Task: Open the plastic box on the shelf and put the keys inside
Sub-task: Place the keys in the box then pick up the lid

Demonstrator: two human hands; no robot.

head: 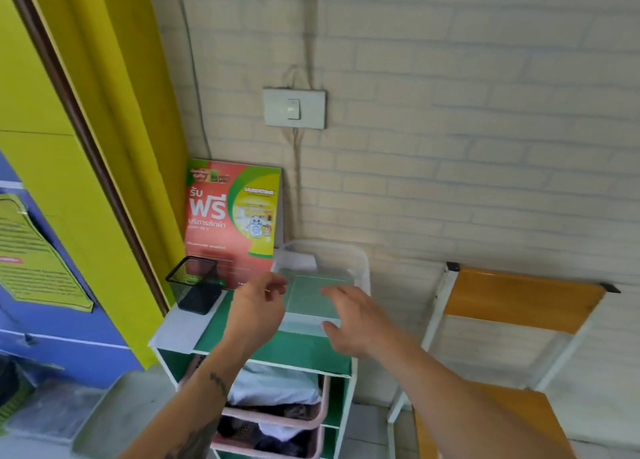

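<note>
A black mesh cup (pixel 194 285) stands far left on the shelf (pixel 294 349). The left hand (pixel 254 311), fingers loosely curled, and right hand (pixel 358 320), fingers spread, flank the clear plastic box (pixel 320 285); neither grips yet. No keys visible. Steady the base, lift the lid evenly

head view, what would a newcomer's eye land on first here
Likely the two bare hands at centre, the left hand and right hand reaching at the clear plastic box on the green shelf top. Next, the bright red and green poster leaning on the wall behind it, with a black mesh cup at its left. No keys are visible.
</note>
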